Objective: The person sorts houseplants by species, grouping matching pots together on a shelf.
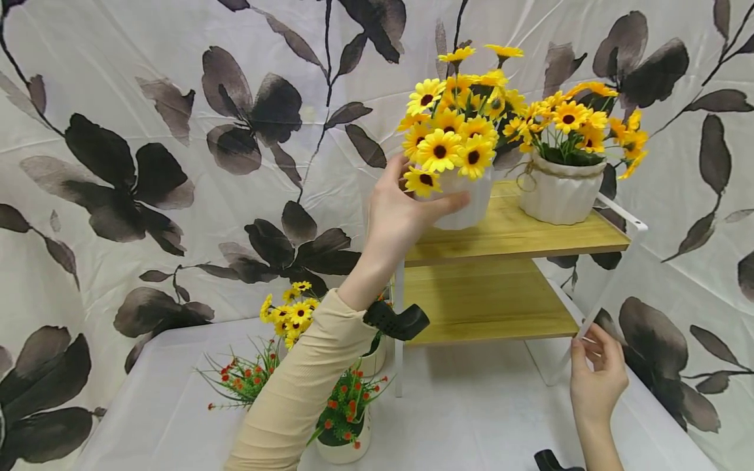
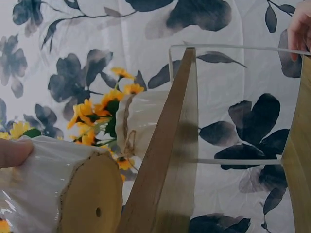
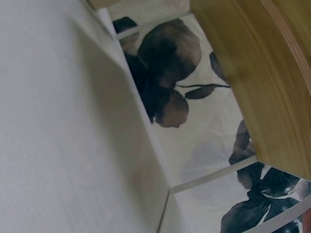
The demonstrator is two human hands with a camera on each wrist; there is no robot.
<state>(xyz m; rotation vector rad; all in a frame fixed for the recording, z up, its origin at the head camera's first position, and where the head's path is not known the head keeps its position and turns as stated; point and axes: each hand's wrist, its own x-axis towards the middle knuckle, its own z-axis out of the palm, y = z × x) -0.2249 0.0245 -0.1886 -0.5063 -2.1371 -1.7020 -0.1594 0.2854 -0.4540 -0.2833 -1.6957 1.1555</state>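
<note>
Behind everything hangs a white curtain printed with big dark flowers, and below it your white worktop carries the rest. On the worktop stands a two-tier shelf with a white metal frame and two wooden boards; in the left wrist view the boards run edge-on, with the thin white frame bars crossing between them. On the top board, towards its right end, sits a white ribbed pot of yellow sunflowers with twine tied around its neck. Just beside it, at the board's left end, is a second sunflower pot, and your left hand has fingers and thumb curled around its white side; the left wrist view shows its pale wooden-looking base turned to the camera, with a fingertip pressed against the wall of the pot. Whether the pot rests fully on the board I cannot tell. Your right hand is low at the shelf's right front leg, its fingers closed lightly on the white frame bar. On the worktop to the left, partly behind your sleeved forearm, stand a small pot of yellow daisies and two small pots of green sprigs with red buds.
</note>
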